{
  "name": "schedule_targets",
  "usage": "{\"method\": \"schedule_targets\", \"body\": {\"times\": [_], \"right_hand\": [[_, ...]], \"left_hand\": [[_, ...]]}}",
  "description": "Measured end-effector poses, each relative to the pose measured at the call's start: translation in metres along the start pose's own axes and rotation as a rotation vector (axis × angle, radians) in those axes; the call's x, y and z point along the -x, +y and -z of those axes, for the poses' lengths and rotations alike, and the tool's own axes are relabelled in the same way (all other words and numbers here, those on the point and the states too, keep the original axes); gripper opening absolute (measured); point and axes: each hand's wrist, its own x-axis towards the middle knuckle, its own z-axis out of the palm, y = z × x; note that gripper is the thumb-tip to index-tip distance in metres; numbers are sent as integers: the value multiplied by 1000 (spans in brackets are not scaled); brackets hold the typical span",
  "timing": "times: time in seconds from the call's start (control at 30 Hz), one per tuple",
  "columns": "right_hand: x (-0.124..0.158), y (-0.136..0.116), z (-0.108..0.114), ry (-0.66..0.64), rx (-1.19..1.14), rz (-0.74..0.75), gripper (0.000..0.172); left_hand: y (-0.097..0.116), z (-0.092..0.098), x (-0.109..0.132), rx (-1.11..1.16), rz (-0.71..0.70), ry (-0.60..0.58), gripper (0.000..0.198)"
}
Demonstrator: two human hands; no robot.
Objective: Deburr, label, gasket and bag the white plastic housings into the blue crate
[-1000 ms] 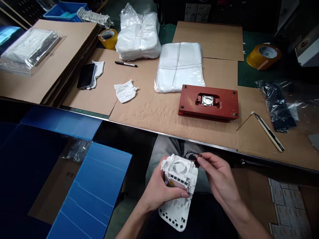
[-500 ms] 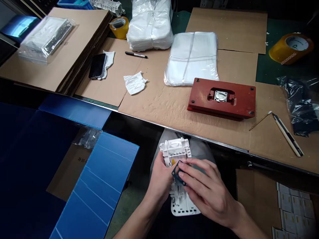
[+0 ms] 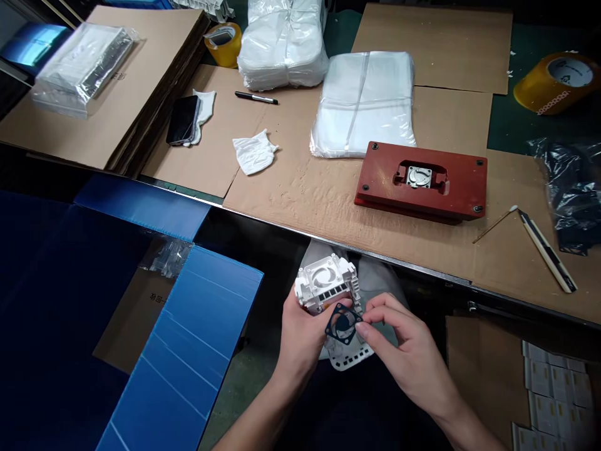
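Observation:
Over my lap, my left hand is wrapped round a white plastic housing with a round recess on its upper face. A perforated white flap shows below it, partly hidden. In front of the housing is a thin dark square piece with a curved pattern in its middle and holes at the corners. My right hand pinches its right corner between thumb and fingers. My left thumb lies at the piece's left edge; whether it presses on it I cannot tell.
On the cardboard-covered table lie a red block fixture with a metal insert, a stack of clear bags, a white cloth scrap, a phone, a cutter and a cotton swab. A blue box flap stands left of my legs.
The white housing has tilted, so its round recess now faces me. My right hand has drawn back to the right, and the dark square piece shows more fully, held at its corner.

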Motion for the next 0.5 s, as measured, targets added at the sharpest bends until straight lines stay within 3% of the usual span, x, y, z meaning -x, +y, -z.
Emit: {"method": "schedule_targets", "body": {"times": [0.17,0.3,0.5], "right_hand": [[8,-6,8,-13,-116,6,18],[9,-10,1,13,-319,-99,22],[-1,-11,-19,50,-485,-221,25]], "left_hand": [[-2,4,0,-218,-220,87,32],[-9,11,0,-402,-456,95,25],[-16,13,5,-470,-593,86,22]]}}
